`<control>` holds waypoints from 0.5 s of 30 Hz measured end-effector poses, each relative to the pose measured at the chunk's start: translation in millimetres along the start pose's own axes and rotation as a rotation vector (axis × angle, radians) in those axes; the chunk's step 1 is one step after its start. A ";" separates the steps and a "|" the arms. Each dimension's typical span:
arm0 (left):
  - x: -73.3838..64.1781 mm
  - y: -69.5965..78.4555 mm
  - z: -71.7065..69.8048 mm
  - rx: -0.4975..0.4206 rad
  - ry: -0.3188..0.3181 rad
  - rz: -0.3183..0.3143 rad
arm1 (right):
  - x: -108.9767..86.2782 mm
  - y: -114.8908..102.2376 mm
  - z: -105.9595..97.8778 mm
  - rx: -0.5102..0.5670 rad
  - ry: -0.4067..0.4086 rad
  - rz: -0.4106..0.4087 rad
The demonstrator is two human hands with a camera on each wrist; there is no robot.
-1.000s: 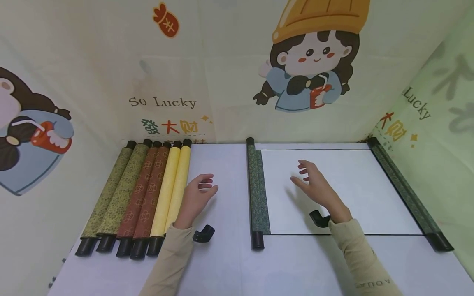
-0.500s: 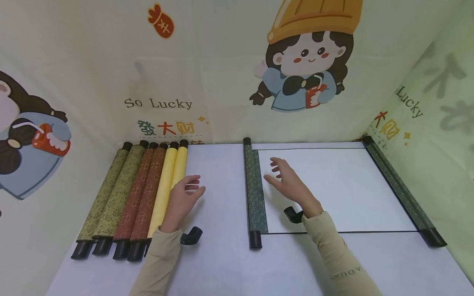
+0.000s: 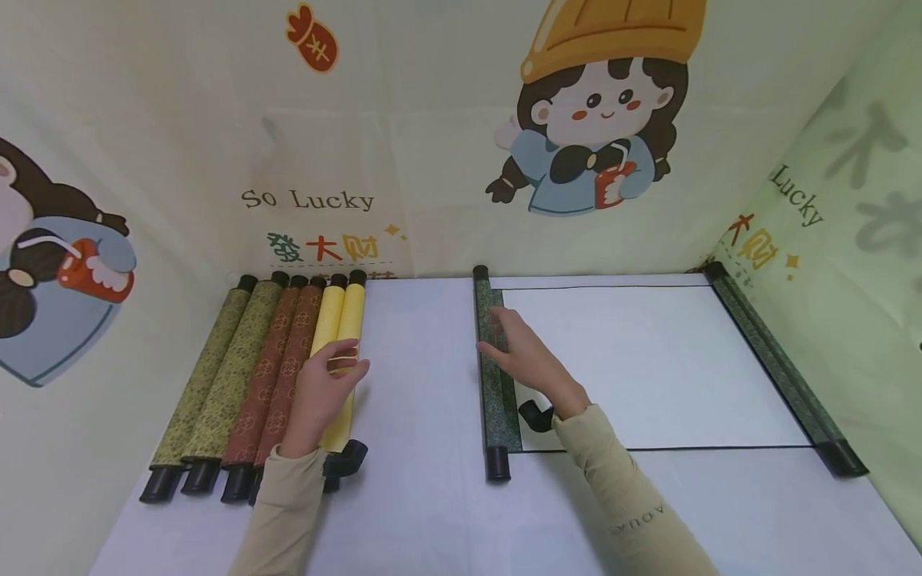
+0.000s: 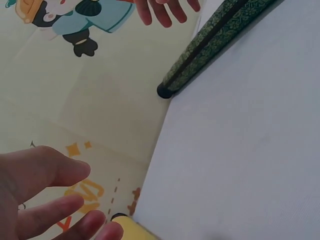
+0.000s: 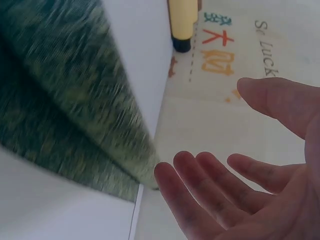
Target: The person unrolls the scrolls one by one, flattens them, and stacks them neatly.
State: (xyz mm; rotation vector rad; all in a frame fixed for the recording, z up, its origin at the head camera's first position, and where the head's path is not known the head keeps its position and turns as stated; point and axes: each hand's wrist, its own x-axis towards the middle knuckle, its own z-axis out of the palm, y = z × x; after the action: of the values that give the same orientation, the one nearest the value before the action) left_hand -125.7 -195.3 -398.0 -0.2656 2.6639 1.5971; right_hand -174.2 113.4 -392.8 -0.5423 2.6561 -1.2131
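Observation:
A scroll with dark green patterned ends lies partly unrolled on the right, its white sheet (image 3: 648, 368) between a left roller (image 3: 495, 408) and a right roller (image 3: 785, 368). My right hand (image 3: 529, 356) hovers over the left roller, fingers spread and holding nothing. In the right wrist view the green roller (image 5: 95, 80) looms close beside the loosely extended fingers. My left hand (image 3: 320, 392) is held above the yellow rolled scrolls (image 3: 350, 312), relaxed, with nothing in its grasp. The left wrist view shows its thumb and fingers apart, near one yellow scroll's end (image 4: 132, 227).
Left of the yellow pair lie two brown-red scrolls (image 3: 270, 376) and two olive green scrolls (image 3: 205, 376), all with black end knobs. A white-covered table (image 3: 425, 512) bears everything. Printed cloth (image 3: 432, 144) hangs behind and at both sides.
Both hands have moved left: the right from over the white sheet to the left green roller, the left from beside the yellow scrolls to over them. The head view has shifted slightly.

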 end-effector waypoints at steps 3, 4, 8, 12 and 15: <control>-1.0 -1.0 -6.0 0.016 0.013 0.008 | 4.5 -6.3 6.7 0.012 -0.014 0.003; -0.9 -1.7 -7.7 0.019 0.017 0.010 | 5.9 -8.2 8.9 0.015 -0.019 0.001; -2.4 -3.6 -14.6 0.027 0.021 0.017 | 10.2 -14.9 17.6 0.026 -0.031 0.005; -3.6 -7.0 -21.3 0.043 0.030 0.023 | 14.2 -21.3 26.5 0.055 -0.040 0.013; -3.8 -11.0 -26.1 0.068 0.039 0.034 | 18.3 -26.6 33.7 0.065 -0.052 0.003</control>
State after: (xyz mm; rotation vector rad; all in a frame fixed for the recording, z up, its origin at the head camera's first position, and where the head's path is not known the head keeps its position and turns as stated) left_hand -118.5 -222.7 -394.8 -0.2542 2.7597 1.5226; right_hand -174.1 66.8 -394.9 -0.5517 2.5636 -1.2624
